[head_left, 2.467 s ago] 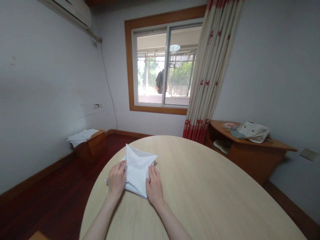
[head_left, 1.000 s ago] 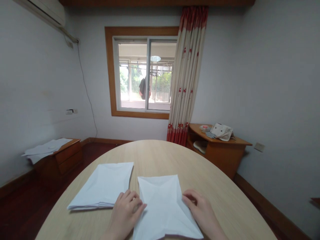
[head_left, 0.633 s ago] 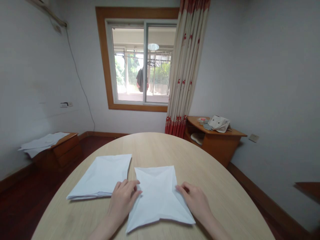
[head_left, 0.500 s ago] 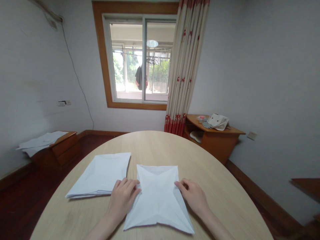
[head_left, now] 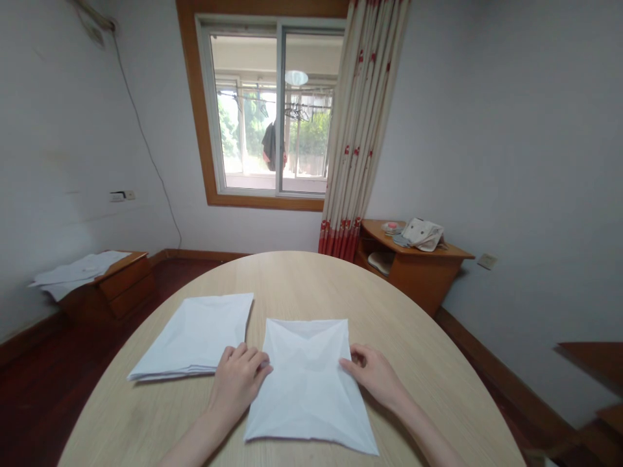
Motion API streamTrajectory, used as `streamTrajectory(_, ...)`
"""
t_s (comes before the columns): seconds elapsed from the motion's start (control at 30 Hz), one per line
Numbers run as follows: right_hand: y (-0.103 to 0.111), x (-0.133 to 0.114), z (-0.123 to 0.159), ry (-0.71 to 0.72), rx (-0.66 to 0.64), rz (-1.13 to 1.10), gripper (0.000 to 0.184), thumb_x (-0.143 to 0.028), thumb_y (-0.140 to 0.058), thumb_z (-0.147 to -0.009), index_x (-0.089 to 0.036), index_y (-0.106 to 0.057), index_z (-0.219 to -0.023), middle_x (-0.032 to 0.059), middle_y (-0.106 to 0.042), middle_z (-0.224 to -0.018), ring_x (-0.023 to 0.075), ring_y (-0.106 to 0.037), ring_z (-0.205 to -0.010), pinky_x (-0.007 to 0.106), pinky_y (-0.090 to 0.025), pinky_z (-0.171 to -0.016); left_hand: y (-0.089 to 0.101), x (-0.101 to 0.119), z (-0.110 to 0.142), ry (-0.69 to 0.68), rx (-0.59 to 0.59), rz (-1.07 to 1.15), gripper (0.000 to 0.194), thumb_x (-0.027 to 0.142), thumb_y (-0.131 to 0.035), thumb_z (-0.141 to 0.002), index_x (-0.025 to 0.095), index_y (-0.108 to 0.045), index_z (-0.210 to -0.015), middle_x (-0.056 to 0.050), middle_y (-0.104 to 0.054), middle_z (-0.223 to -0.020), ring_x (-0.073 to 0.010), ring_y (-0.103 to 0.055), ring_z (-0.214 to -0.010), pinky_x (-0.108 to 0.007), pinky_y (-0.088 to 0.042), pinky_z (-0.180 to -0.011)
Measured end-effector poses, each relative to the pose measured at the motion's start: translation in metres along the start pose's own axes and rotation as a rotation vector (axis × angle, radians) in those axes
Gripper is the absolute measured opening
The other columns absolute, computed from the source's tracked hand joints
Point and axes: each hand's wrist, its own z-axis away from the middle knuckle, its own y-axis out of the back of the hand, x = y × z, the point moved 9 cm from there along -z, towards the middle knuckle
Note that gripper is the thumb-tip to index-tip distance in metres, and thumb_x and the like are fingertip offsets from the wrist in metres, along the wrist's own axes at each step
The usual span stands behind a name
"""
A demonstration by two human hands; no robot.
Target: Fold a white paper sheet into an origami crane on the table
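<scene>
A white sheet (head_left: 306,392) lies flat on a round table (head_left: 438,373), right in front of the person. Take the middle of the sheet as the middle of a clock. The left hand (head_left: 237,381) is at 9 o'clock, with its thumb and finger pinching the sheet's side edge. The right hand (head_left: 377,377) is at 3 o'clock, and it pinches the other side edge, with its fingers curled in.

The sheet's far edge is at 12 o'clock, almost straight. The near edge is at 6 o'clock, and its 5 o'clock corner sticks out the most. Soft creases run in from the corners.

At 10 o'clock there is a white pile (head_left: 199,334), with layers showing along its near edge. Its left corner is near the table's rim. Only a thin strip of table shows between the pile's far right corner and the sheet. The left hand is so close to the pile that I can't tell if they touch. There is much more bare table from 12 to 3 o'clock, out to the round rim.
</scene>
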Motion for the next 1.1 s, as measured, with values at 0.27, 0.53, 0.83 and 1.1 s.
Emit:
streamTrajectory(0.27,-0.001,0.000,-0.001,0.047,-0.067,-0.033,0.024,-0.019,-0.053,-0.060,-0.017,-0.063,-0.082,0.0048,-0.061,-0.080,0.0224,-0.054,-0.075,0.032,-0.041,-0.069,-0.001,0.000,0.000,0.001,-0.029,-0.068,0.007,0.023,-0.070,-0.084,0.021,-0.064,-0.088,0.000,-0.068,-0.078,-0.0240,-0.058,-0.078,-0.036,-0.031,-0.070)
streamTrajectory(0.53,-0.014,0.006,-0.003,0.079,-0.074,-0.330,0.065,-0.012,-0.052,-0.055,-0.017,-0.050,-0.120,0.0107,-0.061,-0.113,0.0235,-0.055,-0.102,0.038,-0.042,-0.092,0.009,-0.001,-0.001,0.018,0.108,-0.094,0.037,0.015,-0.064,-0.082,0.020,-0.057,-0.118,-0.007,-0.064,-0.115,-0.0265,-0.059,-0.100,-0.039,-0.036,-0.081)
streamTrajectory(0.83,-0.015,0.001,0.002,0.017,-0.032,-0.471,0.113,-0.014,-0.054,-0.064,-0.022,0.021,-0.148,0.0113,-0.051,-0.133,0.0196,-0.055,-0.108,0.039,-0.042,-0.098,0.013,0.001,-0.001,0.008,0.199,-0.006,0.059,0.015,-0.053,-0.081,0.017,-0.037,-0.139,-0.014,-0.049,-0.140,-0.0286,-0.044,-0.127,-0.049,-0.022,-0.106)
streamTrajectory(1.1,-0.003,-0.012,0.002,0.105,0.035,-0.471,0.105,-0.020,-0.054,-0.071,-0.019,0.016,-0.149,0.0081,-0.061,-0.113,0.0167,-0.060,-0.095,0.036,-0.043,-0.097,0.010,-0.002,-0.002,0.002,0.199,0.040,0.080,0.014,-0.057,-0.075,0.014,-0.019,-0.145,-0.023,-0.026,-0.151,-0.0336,-0.027,-0.139,-0.059,-0.020,-0.110)
